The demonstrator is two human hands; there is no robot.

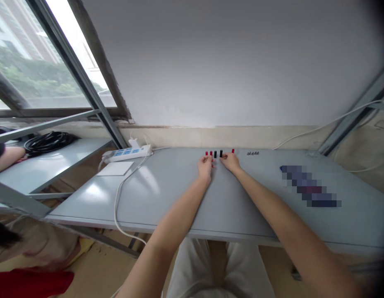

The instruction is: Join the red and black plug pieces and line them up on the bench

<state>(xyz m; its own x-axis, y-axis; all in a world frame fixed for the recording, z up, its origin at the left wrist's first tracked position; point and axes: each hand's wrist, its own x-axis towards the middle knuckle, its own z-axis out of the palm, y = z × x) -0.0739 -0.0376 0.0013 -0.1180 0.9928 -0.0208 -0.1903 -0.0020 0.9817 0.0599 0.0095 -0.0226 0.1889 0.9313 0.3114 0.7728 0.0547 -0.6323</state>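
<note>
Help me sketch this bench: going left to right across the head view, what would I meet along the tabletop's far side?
White power strip, first red cylinder, second red cylinder, first black cylinder, second black cylinder, last red piece, small metallic-looking pieces.

Open tabletop (167, 186) leftward to white cable (115, 207), wall (210, 74) behind

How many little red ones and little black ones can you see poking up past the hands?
Red pieces: 3
Black pieces: 2
Total: 5
A bit of red also shows by the left hand, but it's too small to tell if it's another piece, so it isn't counted.
</note>
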